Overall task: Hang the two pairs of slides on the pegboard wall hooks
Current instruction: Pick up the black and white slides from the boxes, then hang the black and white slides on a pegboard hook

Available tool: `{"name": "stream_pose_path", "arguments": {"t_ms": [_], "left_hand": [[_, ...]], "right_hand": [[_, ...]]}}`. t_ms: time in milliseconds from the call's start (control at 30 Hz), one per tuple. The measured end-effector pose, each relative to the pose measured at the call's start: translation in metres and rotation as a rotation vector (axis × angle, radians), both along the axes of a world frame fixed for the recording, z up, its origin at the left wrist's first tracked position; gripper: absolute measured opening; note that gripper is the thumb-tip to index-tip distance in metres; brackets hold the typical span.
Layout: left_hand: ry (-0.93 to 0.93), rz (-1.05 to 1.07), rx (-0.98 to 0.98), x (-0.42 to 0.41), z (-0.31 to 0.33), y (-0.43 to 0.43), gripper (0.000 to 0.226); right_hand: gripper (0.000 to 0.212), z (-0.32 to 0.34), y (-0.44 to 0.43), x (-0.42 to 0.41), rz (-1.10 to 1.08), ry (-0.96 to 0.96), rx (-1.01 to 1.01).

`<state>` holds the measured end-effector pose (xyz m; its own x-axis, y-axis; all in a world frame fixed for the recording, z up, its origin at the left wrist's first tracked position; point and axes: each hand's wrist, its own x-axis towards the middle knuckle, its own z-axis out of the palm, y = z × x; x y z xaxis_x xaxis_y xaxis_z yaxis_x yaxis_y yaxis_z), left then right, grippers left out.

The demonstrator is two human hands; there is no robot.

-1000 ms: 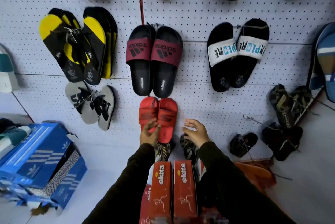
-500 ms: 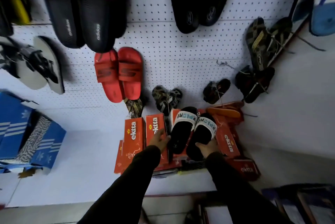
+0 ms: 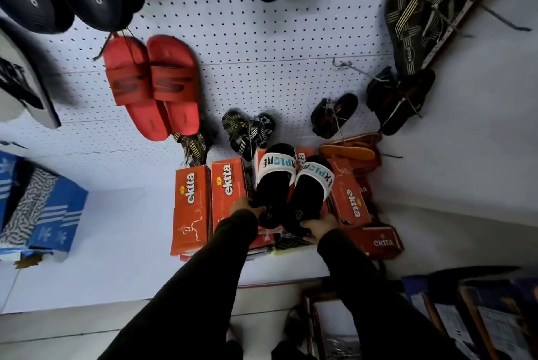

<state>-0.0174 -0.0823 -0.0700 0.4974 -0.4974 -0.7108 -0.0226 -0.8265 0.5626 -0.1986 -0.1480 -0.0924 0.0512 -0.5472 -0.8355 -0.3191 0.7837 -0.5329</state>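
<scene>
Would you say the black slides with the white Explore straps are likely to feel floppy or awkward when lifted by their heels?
The black slides look thick-soled, so probably fairly stiff and light. The left hand and right hand each grip one heel, suggesting easy handling. They appear joined, so likely to move together.

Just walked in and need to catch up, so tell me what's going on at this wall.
A person is stocking a shoe display. Each hand grips a heel of the black slides with white straps, left hand on one, right hand on the other, holding them over the orange shoeboxes below the pegboard. The red slides already hang on the board, so one pair is up and this pair is not yet hung.
</scene>
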Motion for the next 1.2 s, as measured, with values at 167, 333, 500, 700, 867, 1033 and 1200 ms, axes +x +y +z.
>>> {"name": "stream_pose_path", "arguments": {"t_ms": [167,333,500,700,867,1033,1200], "left_hand": [[0.129,0.102,-0.090,-0.012,0.003,0.025,0.051],[0.065,0.175,-0.195,-0.019,0.023,0.048,0.052],[0.077,0.281,-0.400,-0.015,0.058,0.056,0.049],[-0.018,0.296,-0.640,-0.004,0.114,0.049,0.048],[-0.088,0.341,-0.809,0.004,0.166,0.030,0.050],[-0.123,0.341,-1.020,0.014,0.220,0.006,0.047],[-0.145,0.324,-1.178,0.025,0.268,-0.022,0.043]], "right_hand": [[0.038,0.011,0.006,-0.018,-0.020,-0.050,-0.002],[0.036,0.035,0.017,-0.018,-0.055,-0.151,-0.097],[0.034,0.076,0.015,-0.012,-0.048,-0.292,-0.271],[0.042,0.135,-0.001,0.005,-0.054,-0.383,-0.505],[0.052,0.194,-0.016,0.014,-0.052,-0.394,-0.696],[0.050,0.261,-0.032,0.024,-0.059,-0.467,-0.832],[0.051,0.321,-0.049,0.032,-0.073,-0.561,-0.941]]}}
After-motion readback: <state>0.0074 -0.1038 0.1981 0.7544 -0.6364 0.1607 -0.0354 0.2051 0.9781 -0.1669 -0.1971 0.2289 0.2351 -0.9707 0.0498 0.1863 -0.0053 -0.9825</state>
